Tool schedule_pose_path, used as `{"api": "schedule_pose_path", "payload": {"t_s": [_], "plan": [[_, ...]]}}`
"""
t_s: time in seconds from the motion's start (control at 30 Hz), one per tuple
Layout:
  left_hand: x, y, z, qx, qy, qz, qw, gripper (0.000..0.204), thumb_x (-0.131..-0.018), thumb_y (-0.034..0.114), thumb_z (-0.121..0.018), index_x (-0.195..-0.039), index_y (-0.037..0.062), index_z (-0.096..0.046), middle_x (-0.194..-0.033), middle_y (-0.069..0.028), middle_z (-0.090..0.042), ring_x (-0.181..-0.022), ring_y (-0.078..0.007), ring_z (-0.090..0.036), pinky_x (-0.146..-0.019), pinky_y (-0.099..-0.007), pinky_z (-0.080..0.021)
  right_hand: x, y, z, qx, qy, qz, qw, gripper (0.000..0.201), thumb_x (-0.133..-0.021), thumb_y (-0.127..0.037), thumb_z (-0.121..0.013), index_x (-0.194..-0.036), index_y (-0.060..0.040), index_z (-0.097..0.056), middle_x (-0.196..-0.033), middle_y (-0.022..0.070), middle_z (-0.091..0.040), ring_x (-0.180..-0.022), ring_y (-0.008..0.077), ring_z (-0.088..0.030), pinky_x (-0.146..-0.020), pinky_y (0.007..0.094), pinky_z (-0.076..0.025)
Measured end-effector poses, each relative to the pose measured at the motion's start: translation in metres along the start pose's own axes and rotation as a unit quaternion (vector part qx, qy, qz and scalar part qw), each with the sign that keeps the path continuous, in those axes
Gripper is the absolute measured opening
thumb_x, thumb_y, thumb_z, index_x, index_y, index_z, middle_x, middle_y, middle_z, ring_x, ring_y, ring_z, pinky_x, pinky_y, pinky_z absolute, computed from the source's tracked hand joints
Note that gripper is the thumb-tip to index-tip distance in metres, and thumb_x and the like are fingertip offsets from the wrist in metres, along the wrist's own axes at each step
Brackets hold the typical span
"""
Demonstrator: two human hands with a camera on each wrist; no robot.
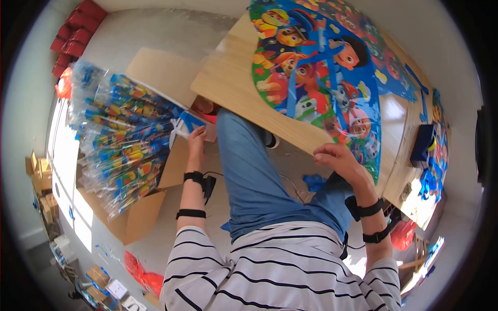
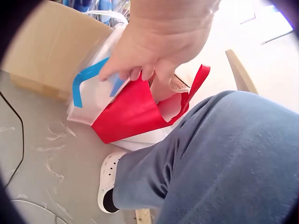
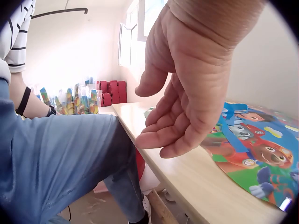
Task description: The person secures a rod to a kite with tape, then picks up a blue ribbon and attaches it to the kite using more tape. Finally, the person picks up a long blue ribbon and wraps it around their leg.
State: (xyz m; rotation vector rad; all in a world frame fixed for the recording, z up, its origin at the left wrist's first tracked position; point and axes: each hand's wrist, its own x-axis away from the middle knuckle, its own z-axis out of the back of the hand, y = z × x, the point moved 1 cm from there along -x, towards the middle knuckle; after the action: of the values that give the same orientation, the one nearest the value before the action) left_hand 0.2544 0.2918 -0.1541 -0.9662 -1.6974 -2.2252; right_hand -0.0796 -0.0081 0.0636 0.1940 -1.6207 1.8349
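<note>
Beside the knee, my left hand (image 2: pixel 163 44) has curled fingers at the upper edge of a white bag (image 2: pixel 88 100) with a blue strap handle (image 2: pixel 84 77), pinching at the strap. Against that bag leans a red bag (image 2: pixel 133 112) with a red handle, its mouth gaping; a brownish thing shows inside. My right hand (image 3: pixel 187 93) hangs relaxed over the table edge with nothing in it, fingers loosely bent and thumb apart. Near it on the wooden table (image 1: pixel 233 78) lies a shiny sheet printed with cartoon dogs (image 1: pixel 280 85), blue ribbons across it.
At the left an opened cardboard box (image 1: pixel 142 215) is filled with cartoon-printed items in clear sleeves (image 1: pixel 124 129). Red packages (image 1: pixel 78 39) are stacked in the far corner. A dark blue box (image 1: pixel 423 145) stands farther right on the table. A cable (image 2: pixel 21 149) runs along the floor.
</note>
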Motion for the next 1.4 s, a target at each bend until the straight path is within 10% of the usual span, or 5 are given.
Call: {"api": "schedule_pose_path", "payload": {"t_s": [0.47,0.63,0.8,1.1,1.4], "plan": [[0.119,0.154,-0.105,-0.181,-0.079,-0.367,0.909,0.027,-0.085,0.004,-0.068,-0.110,-0.0021,-0.063,-0.102,-0.0122,-0.068,-0.093,-0.0203,-0.066,-0.083,-0.0306,-0.051,0.047,0.077,0.072,0.187,0.402,0.051,0.895,0.018,-0.077,-0.012,-0.074,-0.086,0.0030,-0.068,-0.077,0.0176,-0.067,-0.071,0.0303,-0.065,-0.064,0.0395,-0.049],[0.136,0.188,-0.238,-0.311,-0.230,-0.541,0.747,0.040,-0.074,0.004,-0.072,-0.112,0.0010,-0.062,-0.114,-0.0160,-0.065,-0.110,-0.0374,-0.059,-0.094,-0.0393,-0.047,0.010,0.061,0.073,0.199,0.374,0.065,0.904,0.021,-0.075,-0.013,-0.075,-0.086,0.0026,-0.067,-0.081,0.0183,-0.066,-0.077,0.0339,-0.064,-0.068,0.0431,-0.048],[0.121,0.186,-0.334,-0.415,-0.130,-0.722,0.538,0.031,-0.075,0.003,-0.064,-0.105,0.0074,-0.064,-0.114,-0.0123,-0.061,-0.115,-0.0328,-0.055,-0.098,-0.0521,-0.041,0.010,0.054,0.058,0.060,0.352,0.118,0.927,0.021,-0.078,-0.012,-0.075,-0.089,0.0034,-0.066,-0.079,0.0179,-0.066,-0.074,0.0307,-0.064,-0.066,0.0395,-0.049],[0.214,0.200,-0.346,-0.326,-0.159,-0.732,0.577,0.011,-0.080,0.000,-0.055,-0.088,0.0070,-0.059,-0.082,-0.0086,-0.062,-0.087,-0.0287,-0.061,-0.103,-0.0525,-0.037,0.069,0.059,0.058,-0.219,0.256,0.018,0.941,0.030,-0.089,-0.026,-0.071,-0.101,0.0018,-0.068,-0.086,0.0082,-0.068,-0.077,0.0165,-0.065,-0.071,0.0301,-0.052],[0.302,0.125,-0.325,-0.299,-0.256,-0.707,0.587,0.011,-0.076,-0.001,-0.058,-0.085,0.0041,-0.057,-0.079,-0.0113,-0.061,-0.079,-0.0311,-0.060,-0.093,-0.0487,-0.045,0.075,0.073,0.033,-0.676,0.141,0.056,0.721,0.024,-0.091,-0.033,-0.071,-0.097,-0.0119,-0.062,-0.091,0.0050,-0.066,-0.081,0.0149,-0.064,-0.076,0.0306,-0.053]]}}
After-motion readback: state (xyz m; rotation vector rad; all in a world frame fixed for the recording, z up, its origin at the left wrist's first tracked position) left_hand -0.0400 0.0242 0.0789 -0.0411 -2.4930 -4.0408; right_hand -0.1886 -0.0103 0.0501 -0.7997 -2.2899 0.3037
